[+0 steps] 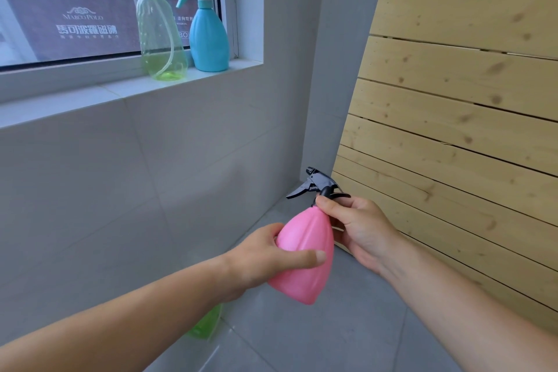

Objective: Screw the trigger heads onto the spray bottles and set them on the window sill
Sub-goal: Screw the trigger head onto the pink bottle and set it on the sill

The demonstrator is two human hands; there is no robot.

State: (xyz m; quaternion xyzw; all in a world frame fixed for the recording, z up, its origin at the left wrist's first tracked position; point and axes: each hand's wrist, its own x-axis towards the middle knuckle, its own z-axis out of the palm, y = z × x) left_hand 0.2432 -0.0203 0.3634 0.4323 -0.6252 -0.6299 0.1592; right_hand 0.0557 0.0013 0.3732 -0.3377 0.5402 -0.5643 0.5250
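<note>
Grey tiled wall (151, 190) behind. Left hand (265, 263) gripping pink plastic bottle (305, 254), right hand (359, 226) pinching black trigger head (320, 184); risk of cross-threading if tilted.

The pink bottle (305, 251) looks like smooth opaque plastic with a soft sheen, its trigger head (317, 186) glossy black plastic. On the smooth pale window sill (120, 90), the green bottle (161, 39) is clear, glossy plastic; the blue bottle (210, 39) is opaque and satiny. Wall tiles (120, 175) look smooth and matt grey. The slatted panel (453, 84) is bare, knotty, unvarnished wood
</note>
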